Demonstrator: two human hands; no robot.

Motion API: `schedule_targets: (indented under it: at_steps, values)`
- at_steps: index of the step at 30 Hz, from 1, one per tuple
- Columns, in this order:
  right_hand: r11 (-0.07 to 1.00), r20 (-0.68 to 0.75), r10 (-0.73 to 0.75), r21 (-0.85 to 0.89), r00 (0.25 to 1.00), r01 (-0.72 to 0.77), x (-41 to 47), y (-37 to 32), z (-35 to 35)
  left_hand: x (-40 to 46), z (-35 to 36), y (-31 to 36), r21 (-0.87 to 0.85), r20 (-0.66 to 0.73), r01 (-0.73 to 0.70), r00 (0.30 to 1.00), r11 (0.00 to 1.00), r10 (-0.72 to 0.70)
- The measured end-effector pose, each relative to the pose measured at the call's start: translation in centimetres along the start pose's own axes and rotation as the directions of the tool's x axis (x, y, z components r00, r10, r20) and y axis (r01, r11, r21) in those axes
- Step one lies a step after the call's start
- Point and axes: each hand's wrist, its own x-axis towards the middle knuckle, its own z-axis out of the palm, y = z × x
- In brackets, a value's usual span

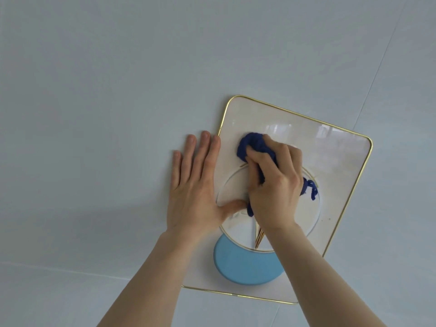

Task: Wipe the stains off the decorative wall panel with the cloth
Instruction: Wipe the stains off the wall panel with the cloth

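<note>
Blue cloth (256, 148) bunched in right hand (274, 185), fingers curled tight around it, pressed on wall panel (342, 166) upper middle. Left hand (194, 182) spread flat, bracing panel's left edge. Best rubbed firmly in small circles, bracing kept, specks at right next.

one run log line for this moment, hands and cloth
right hand: gripping blue cloth, pressed on wall panel | left hand: flat, open, bracing panel's left edge | phase: wiping
</note>
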Motion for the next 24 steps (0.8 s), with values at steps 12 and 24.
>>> schedule_targets:
  at_steps: [12,24]
  values:
    - [0.988,0.253,-0.132,-0.051,0.958,0.149,-5.2,1.7,-3.5,0.1,-1.5,0.8,-0.01,0.057,0.025,0.998,1.0,-0.024]
    - [0.967,0.544,0.251,-0.108,0.8,-0.229,-5.7,-1.1,-9.5,-5.9,-6.2,1.9,-0.018,0.256,-0.016,0.967,1.0,0.02]
